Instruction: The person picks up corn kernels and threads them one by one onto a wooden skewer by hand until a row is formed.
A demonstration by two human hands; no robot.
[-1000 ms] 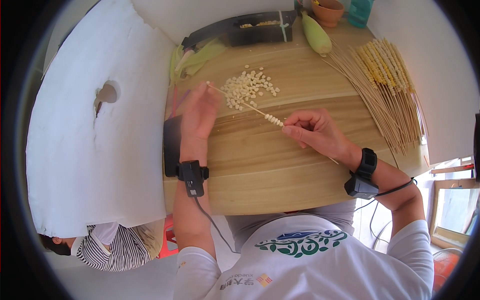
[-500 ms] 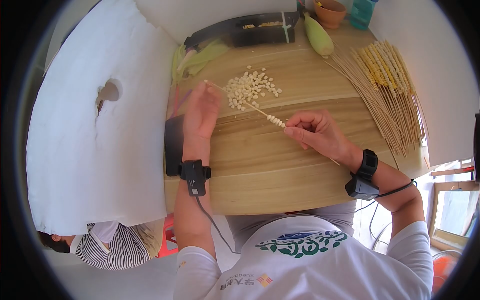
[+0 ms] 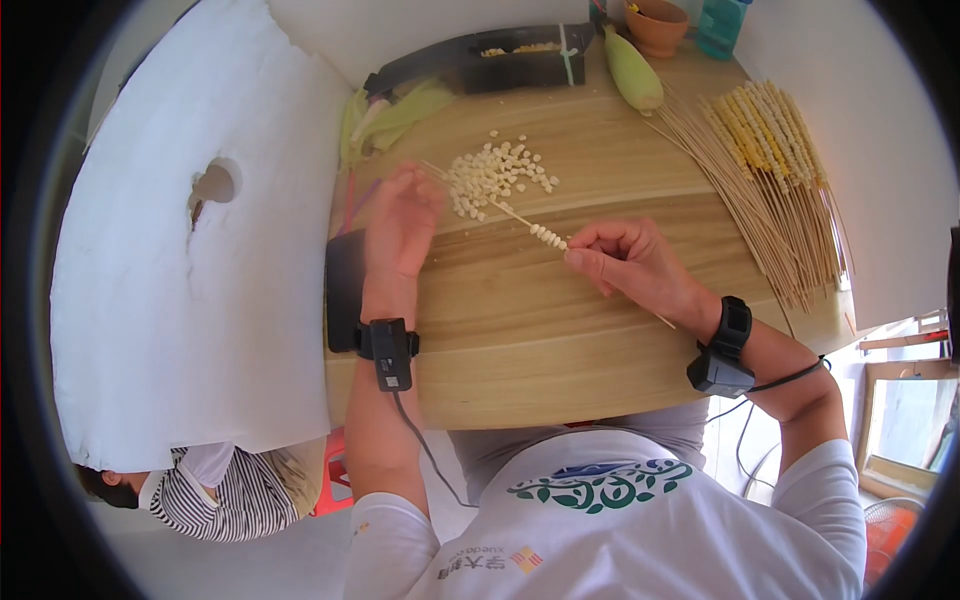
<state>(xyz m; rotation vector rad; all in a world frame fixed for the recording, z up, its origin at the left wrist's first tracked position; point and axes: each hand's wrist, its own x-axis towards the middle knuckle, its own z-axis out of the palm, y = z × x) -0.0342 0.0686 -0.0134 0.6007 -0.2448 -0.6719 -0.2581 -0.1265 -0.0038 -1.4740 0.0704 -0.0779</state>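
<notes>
My right hand (image 3: 630,262) pinches a thin wooden skewer (image 3: 512,212), whose lower end sticks out below the palm. Just ahead of its fingertips, several pale corn kernels (image 3: 548,236) are threaded in a row. The skewer slants up and left over a pile of loose kernels (image 3: 490,174). Beside the far tip is my left hand (image 3: 402,225), palm turned up and fingers curled together. Slight blur hides what its fingertips hold, if anything.
Bare skewers and corn-threaded skewers (image 3: 770,135) lie at the right. An ear of corn (image 3: 632,75), a clay pot (image 3: 656,28) and a black tray (image 3: 480,62) stand at the back. Husks (image 3: 405,115) lie back left, beside a white board (image 3: 200,300). Another person (image 3: 230,490) sits beyond.
My left fingertips have shifted slightly at the skewer's far tip; the kernel seen there before no longer shows clearly. My right hand keeps its hold, and the threaded kernels look the same.
</notes>
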